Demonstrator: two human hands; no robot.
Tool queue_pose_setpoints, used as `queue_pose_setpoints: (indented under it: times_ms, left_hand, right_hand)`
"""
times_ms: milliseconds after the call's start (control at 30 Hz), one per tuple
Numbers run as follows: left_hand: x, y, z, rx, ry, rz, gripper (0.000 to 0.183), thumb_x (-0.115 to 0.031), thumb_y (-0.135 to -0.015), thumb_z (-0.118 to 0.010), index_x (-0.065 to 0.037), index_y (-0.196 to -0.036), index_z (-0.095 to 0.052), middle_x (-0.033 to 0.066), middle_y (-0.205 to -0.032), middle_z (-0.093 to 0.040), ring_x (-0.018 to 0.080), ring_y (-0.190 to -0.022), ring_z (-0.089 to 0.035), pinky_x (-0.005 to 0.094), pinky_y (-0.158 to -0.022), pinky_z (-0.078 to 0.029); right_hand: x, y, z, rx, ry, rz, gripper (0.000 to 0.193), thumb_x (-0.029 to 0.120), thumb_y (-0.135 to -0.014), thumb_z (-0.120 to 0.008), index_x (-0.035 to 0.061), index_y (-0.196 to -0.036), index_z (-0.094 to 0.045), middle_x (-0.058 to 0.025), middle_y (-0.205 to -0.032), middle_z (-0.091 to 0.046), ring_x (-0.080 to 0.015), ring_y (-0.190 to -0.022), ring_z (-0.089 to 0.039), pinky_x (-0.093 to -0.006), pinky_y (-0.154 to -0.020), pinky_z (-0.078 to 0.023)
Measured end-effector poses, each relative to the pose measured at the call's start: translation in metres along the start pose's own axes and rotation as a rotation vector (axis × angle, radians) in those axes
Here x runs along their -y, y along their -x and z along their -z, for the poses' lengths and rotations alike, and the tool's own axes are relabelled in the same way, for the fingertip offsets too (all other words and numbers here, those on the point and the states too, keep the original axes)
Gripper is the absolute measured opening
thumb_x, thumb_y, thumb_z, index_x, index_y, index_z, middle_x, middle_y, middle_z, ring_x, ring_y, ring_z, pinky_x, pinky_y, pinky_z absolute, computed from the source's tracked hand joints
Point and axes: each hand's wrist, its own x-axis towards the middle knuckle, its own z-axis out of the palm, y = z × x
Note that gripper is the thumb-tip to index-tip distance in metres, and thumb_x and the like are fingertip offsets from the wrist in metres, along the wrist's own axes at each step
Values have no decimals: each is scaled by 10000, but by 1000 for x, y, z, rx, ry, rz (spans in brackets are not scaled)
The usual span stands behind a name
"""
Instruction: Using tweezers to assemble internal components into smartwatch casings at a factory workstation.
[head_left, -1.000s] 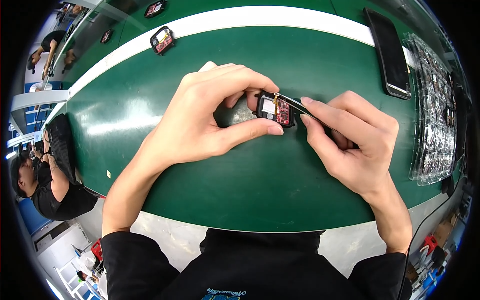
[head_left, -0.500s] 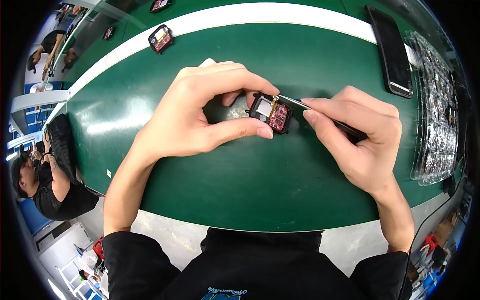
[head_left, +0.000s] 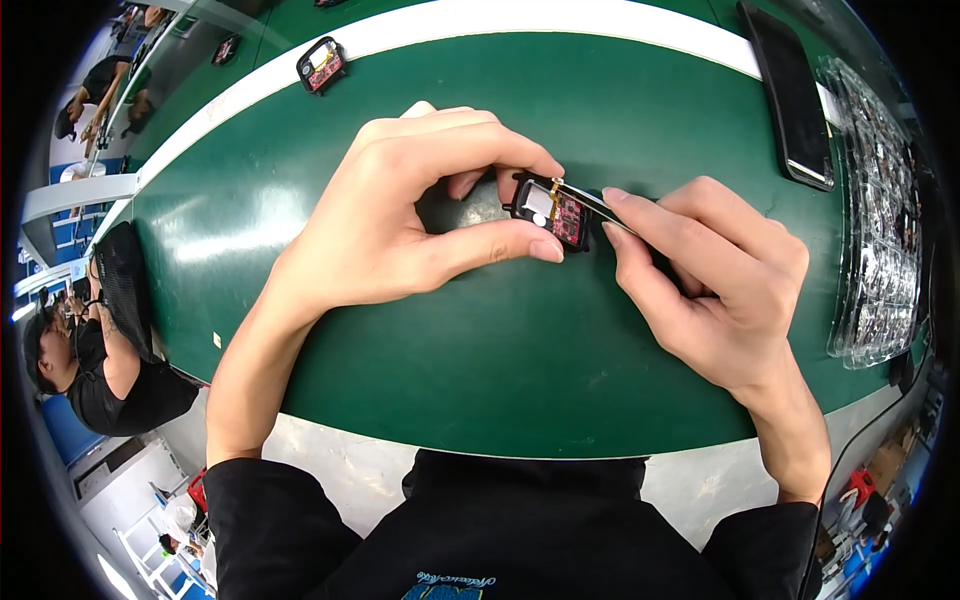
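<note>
My left hand (head_left: 400, 215) pinches a small black electronic module (head_left: 548, 210) with a red circuit board and a white square part, thumb below and fingers above it. My right hand (head_left: 710, 280) grips metal tweezers (head_left: 590, 200), their tips touching the module's upper right edge near a thin orange flex strip. Both hands hover just over the green table mat (head_left: 500, 370), close together at its middle.
A second small module (head_left: 321, 64) lies on the white strip at the far left. A black phone (head_left: 792, 95) lies at the far right, beside a clear plastic tray (head_left: 880, 220) with several small parts. Other people sit at the left edge.
The module has tilted slightly in my left hand and the tweezers have shifted a little along its top edge. Both hands stay in nearly the same spot.
</note>
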Motion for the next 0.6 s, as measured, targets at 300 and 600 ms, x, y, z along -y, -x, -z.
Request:
queue_pose_setpoints:
  times_ms: [300,600]
  left_hand:
    - [-1,0,0,6,-13,-8,545,-272,-736,-1014,-62,-1208,-841,29,-866,-712,167,-714,-522,327,-759,-409]
    - [7,-2,8,77,88,-50,578,-269,-723,-1025,-48,-1229,-852,17,-954,-775,161,-763,-519,317,-786,-438]
  right_hand:
    - [-3,1,-5,-35,16,48,286,-75,-825,-885,13,-1097,-874,-21,-757,-662,-93,-536,-543,-277,-478,-369]
    - [5,-4,9,84,-271,-265,177,-64,-892,-854,-22,-1063,-871,-29,-705,-644,-88,-589,-526,-276,-542,-334]
